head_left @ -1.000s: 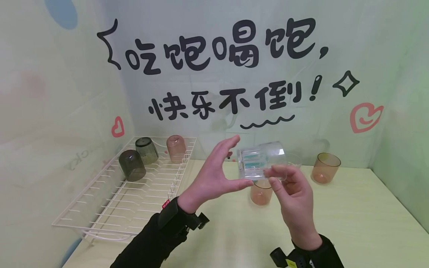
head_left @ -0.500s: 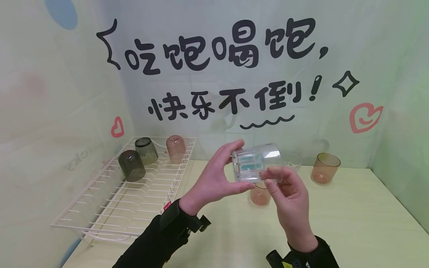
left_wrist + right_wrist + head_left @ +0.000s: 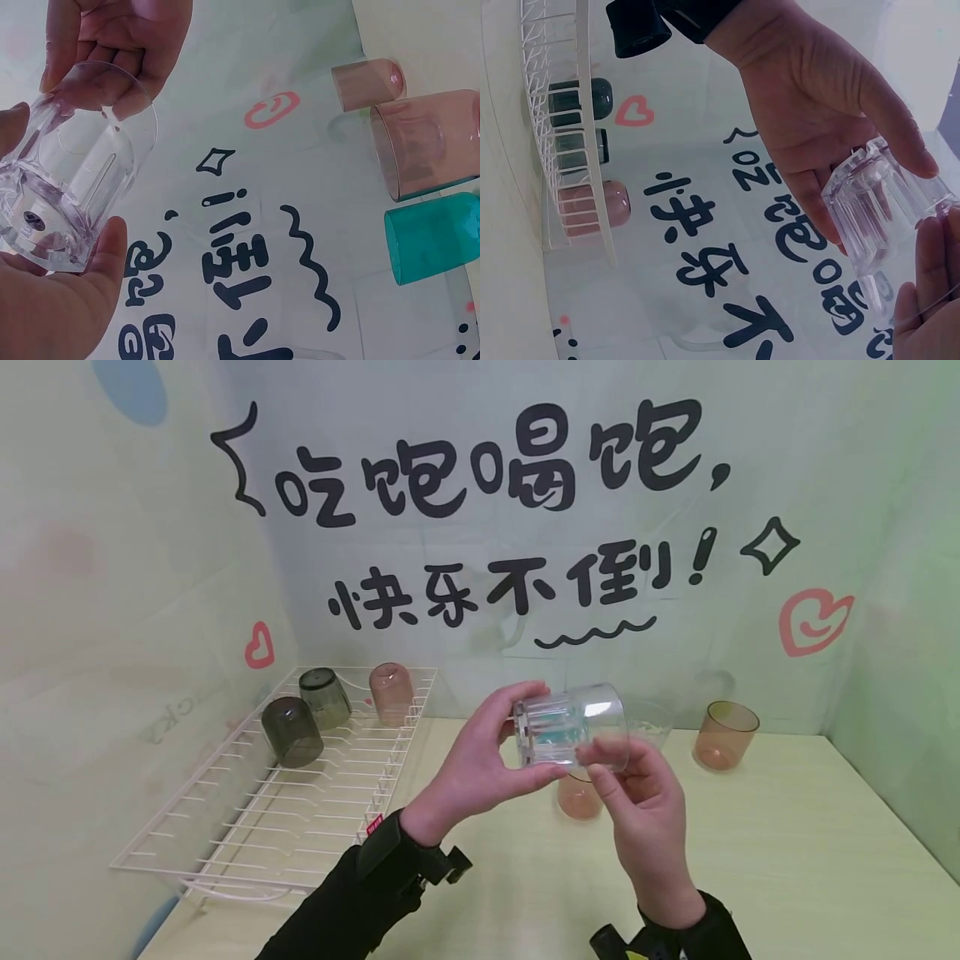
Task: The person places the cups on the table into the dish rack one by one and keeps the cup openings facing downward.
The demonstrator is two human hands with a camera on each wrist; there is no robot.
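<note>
The person wears black sleeves (image 3: 333, 897), and the two hands (image 3: 480, 762) beyond them are bare. On the left wrist (image 3: 422, 821) there is a wide black band (image 3: 384, 845), with a small angular block (image 3: 453, 864), also black, at its side. The right wrist (image 3: 677, 906) carries a black rounded piece (image 3: 637, 30), and beside it a small yellow mark (image 3: 636, 956) is visible, partly cut by the head view's lower edge.

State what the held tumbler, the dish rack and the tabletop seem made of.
Clear tumbler: glossy glass, or rigid plastic; it is transparent with bright highlights.
Dish rack: probably coated metal wire, smooth; its bars are thin and evenly white.
Tabletop: perhaps wood or laminate, satin; it is pale with faint streaks.
</note>
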